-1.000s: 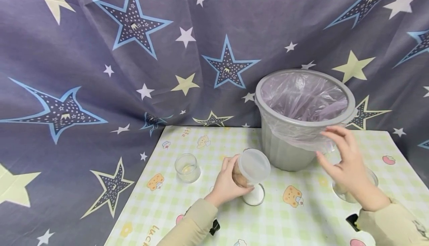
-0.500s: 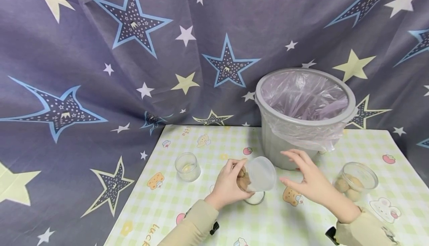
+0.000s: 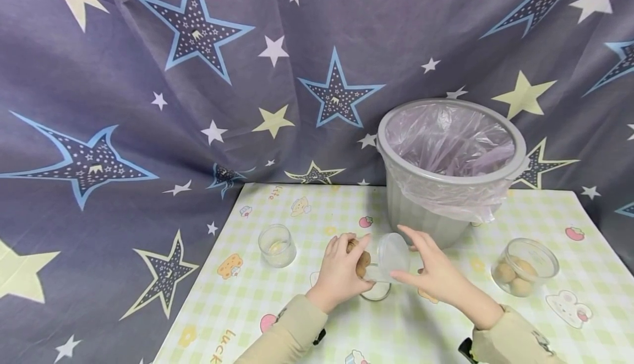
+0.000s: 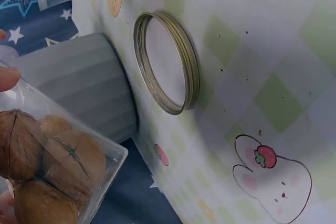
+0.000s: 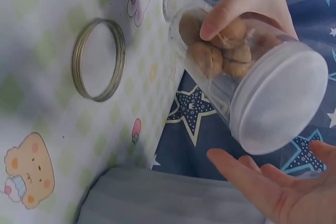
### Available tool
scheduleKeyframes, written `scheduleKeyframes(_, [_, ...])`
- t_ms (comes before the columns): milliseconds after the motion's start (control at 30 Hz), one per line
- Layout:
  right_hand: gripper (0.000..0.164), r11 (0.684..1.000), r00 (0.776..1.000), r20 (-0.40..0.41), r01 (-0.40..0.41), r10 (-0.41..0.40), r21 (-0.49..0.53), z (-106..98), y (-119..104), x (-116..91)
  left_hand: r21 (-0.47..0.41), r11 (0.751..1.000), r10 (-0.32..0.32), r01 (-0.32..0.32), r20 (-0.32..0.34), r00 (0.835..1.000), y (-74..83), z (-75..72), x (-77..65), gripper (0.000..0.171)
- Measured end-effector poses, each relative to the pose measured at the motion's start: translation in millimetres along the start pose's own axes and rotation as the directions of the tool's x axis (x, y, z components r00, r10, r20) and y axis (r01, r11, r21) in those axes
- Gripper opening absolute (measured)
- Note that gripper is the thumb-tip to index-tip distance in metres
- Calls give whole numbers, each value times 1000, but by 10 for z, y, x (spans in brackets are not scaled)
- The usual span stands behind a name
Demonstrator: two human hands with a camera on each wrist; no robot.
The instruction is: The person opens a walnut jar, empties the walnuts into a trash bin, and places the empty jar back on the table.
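Dark purple-grey curtain printed with stars at the back; under it, a surface in green-and-white check with cartoon figures. Grey ribbed bin, pale lilac plastic liner in its mouth, stands by the far edge, right of middle. Short clear tumbler near the left edge; clear round container with round brown pieces near the right edge.

Progress, my judgement: early. Done: clear plastic jar is up off the middle of the surface, tipped well over. Not done: its frosted white cap is on, the walnuts inside.

My left hand grips the jar, fingers curled round the body. My right hand is at the cap end, fingers spread; whether any touches the cap I cannot tell.

Jar: see-through, smooth-walled. Walnuts brown, wrinkled, dark seams, bunched toward the base. Near it on the surface, a gold-coloured metal ring, plain white within.
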State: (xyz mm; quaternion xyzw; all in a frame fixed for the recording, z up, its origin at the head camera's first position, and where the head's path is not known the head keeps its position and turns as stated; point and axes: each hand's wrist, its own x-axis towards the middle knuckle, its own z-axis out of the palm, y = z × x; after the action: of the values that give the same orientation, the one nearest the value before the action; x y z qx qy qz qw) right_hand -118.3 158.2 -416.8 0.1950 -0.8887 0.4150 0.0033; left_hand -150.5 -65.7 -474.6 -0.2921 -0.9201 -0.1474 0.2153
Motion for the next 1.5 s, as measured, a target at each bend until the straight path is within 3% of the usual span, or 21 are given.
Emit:
scheduleKeyframes(300, [82,1000,1000,-31,-4,3,-29,112,15,29,75,997,34,-36,32,999,22,-52,29,93])
scheduleKeyframes(767, [77,999,993,-108,38,-37,3,207,81,68,102,995,2,-12,101,995,29,-85,41,93])
scheduleKeyframes(1200, [78,993,976,-193,113,-105,32,284,118,30,73,984,162,-160,-11,987,-99,-82,98,89])
scheduleKeyframes(1400, [78,982,960,-211,186,-184,-6,285,135,31,89,975,207,-201,-60,976,-121,-83,121,89])
scheduleKeyframes(1500, [78,966,940,-222,252,-260,-65,270,138,35,64,974,221,-217,-64,973,-133,-87,127,90])
